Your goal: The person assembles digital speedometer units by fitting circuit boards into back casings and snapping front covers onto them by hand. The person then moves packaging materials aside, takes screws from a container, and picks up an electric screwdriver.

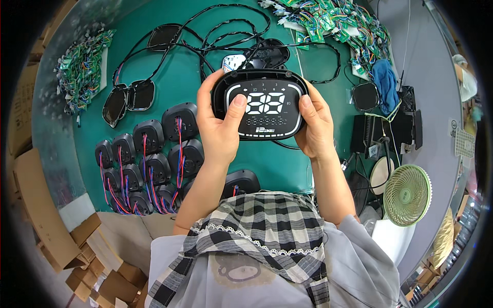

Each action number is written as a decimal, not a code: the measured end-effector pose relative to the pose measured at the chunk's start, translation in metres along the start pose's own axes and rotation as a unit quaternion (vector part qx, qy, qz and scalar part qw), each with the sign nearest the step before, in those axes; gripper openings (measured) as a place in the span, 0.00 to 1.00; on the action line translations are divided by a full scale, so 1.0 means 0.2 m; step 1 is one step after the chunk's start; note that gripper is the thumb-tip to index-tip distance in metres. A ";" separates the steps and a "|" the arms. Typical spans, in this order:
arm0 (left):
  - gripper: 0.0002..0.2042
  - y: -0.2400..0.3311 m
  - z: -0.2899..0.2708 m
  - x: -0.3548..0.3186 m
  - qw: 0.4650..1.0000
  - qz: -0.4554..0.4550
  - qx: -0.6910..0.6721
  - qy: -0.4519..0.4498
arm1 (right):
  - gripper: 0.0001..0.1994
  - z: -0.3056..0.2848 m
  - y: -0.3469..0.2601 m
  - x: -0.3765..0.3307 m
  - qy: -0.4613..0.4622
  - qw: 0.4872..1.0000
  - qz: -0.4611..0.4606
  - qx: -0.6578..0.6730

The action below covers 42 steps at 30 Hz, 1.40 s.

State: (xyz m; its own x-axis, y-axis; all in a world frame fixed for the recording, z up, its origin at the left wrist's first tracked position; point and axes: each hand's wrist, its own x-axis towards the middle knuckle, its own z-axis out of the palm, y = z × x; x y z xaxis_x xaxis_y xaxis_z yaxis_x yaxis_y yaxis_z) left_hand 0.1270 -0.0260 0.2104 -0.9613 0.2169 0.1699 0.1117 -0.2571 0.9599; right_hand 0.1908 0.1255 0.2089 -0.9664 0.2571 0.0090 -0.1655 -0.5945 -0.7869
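Between both hands I hold a black digital instrument display (264,123), its rounded face toward me and large white digit segments showing on it. My left hand (218,115) grips its left end, with the thumb lying on the front. At the right end my right hand (316,120) is closed round the edge, thumb on the face too. Just behind the display lie an opened black housing (272,53) and a small white board (233,62), partly hidden by it. Black cables (236,23) loop over the green table mat (257,167) beyond.
Black display housings (179,121) with red and blue wires stand in rows at left. Heaps of wired green circuit boards (84,66) lie at the far left and far right. A blue cloth (385,84) and a green fan (407,195) are on the right. Cardboard boxes (43,205) stand lower left.
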 end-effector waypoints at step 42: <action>0.16 -0.18 -0.07 0.16 0.959 0.078 0.271 0.026 | 0.34 0.03 0.06 0.03 -0.013 0.973 0.034 -0.226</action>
State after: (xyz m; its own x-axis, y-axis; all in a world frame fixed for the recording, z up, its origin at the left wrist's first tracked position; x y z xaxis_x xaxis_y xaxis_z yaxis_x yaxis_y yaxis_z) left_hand 0.0880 -0.0237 0.1777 -0.9318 0.1640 0.3237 0.3565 0.2481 0.9007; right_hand 0.1827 0.1150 0.2027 -0.9776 0.2064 -0.0411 -0.0036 -0.2117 -0.9773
